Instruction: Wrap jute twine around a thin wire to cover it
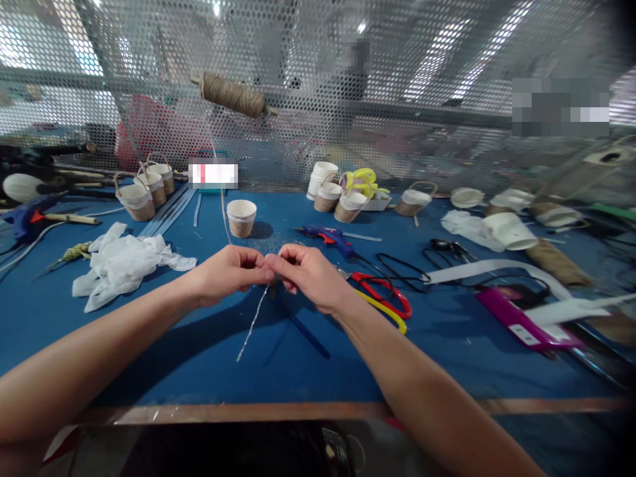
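My left hand (231,273) and my right hand (311,275) meet fingertip to fingertip above the blue table, both pinched closed. A thin twisted cord (252,324) hangs from between them, its pale, shiny loose end slanting down to the left. From the spool of brown twine (232,94) on the mesh, a strand (222,199) runs down to my left hand. My fingers hide where the strands meet. Just beyond my hands stands a small white-rimmed cup (241,218), its lower part brown. Scissors (382,296) with red and yellow handles lie beside my right forearm.
A blue glue gun (328,238) lies past my right hand, its cable trailing right. Crumpled white fabric (122,265) sits at left, near several handled cups (135,202). A purple box (521,321) lies at right. Perforated metal mesh (298,146) closes off the back.
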A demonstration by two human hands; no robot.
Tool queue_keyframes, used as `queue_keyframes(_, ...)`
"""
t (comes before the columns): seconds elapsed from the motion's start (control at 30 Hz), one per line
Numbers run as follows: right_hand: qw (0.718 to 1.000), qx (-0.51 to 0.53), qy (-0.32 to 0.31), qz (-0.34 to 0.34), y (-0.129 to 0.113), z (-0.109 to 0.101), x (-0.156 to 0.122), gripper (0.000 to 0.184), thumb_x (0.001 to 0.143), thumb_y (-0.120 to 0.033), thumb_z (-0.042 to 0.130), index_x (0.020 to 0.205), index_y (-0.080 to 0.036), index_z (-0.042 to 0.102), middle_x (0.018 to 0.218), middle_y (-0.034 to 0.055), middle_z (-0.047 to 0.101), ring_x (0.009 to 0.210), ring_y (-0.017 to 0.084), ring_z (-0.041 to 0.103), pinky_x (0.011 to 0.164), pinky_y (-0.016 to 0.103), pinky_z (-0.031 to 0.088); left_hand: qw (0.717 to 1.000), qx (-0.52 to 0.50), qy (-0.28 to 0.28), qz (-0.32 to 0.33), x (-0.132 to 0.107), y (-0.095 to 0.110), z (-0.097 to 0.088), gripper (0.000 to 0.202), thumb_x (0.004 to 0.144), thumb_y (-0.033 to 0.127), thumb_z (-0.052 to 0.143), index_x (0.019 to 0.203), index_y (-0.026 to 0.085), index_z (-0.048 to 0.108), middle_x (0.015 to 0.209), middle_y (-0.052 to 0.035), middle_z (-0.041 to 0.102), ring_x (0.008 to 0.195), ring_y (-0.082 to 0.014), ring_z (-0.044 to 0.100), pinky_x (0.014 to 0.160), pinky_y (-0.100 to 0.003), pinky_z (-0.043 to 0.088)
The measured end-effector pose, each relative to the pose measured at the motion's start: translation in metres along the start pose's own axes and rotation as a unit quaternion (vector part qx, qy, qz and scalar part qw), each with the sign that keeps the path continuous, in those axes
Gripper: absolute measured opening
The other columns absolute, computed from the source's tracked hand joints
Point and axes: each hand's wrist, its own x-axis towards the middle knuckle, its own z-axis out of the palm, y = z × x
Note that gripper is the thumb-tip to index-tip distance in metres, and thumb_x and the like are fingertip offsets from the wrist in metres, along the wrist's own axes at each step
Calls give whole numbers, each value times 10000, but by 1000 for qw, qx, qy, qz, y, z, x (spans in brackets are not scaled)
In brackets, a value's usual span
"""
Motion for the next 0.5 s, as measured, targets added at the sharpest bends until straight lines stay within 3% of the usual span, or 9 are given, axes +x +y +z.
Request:
queue_keyframes(0.17,993,111,-44,-13,-5,-2,0,268,665,-383,646,700,-163,498,573,-48,487,483,54,444,426,185,371,995,-91,-34,-31,0,2,-1,197,678,280,609,659,106,518,548,44,435,428,-21,232,428,-223,120)
queue_keyframes(0.5,992,116,-41,11,-2,-4,1,267,677,-364,639,657,-155,474,477,-65,465,418,37,411,397,167,332,998,38,-47,34,-3,6,-7,117,724,225,558,705,110,541,611,40,488,516,-40,369,483,-191,268)
